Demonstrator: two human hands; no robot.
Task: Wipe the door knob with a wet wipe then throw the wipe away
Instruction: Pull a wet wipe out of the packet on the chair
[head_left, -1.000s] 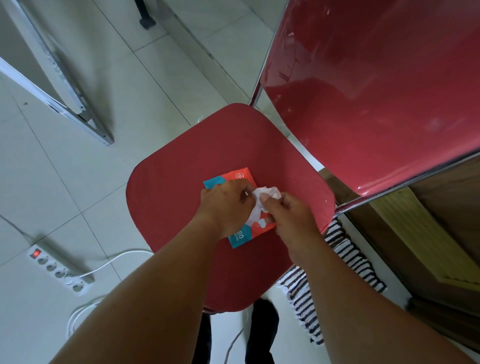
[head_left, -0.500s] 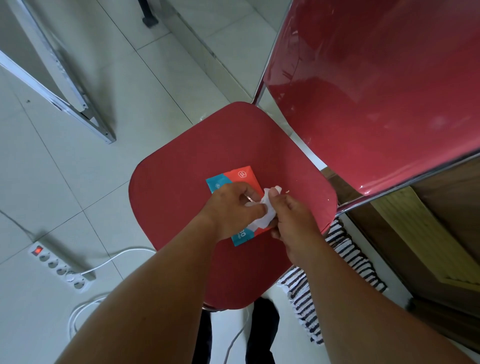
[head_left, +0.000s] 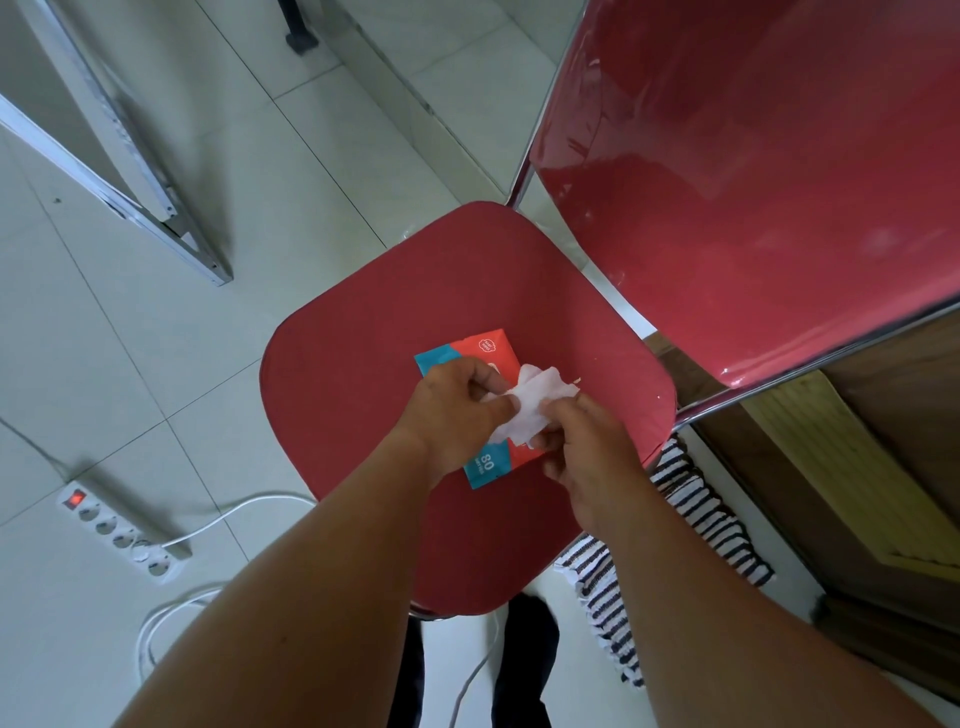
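A red and teal pack of wet wipes (head_left: 488, 347) lies flat on the red chair seat (head_left: 363, 364). A white wet wipe (head_left: 530, 402) stands partly drawn out above the pack. My left hand (head_left: 457, 410) rests on the pack and pinches the wipe's left edge. My right hand (head_left: 587, 441) pinches the wipe's lower right part. Both hands cover most of the pack. No door knob is in view.
The chair's glossy red backrest (head_left: 753, 182) rises at the right. A white power strip (head_left: 122, 530) with its cable lies on the tiled floor at the left. A striped mat (head_left: 691, 514) lies under the chair's right side. A metal frame (head_left: 114, 156) leans at upper left.
The wipe has come further out of the pack and spread wider between my two hands. Both hands stayed over the pack.
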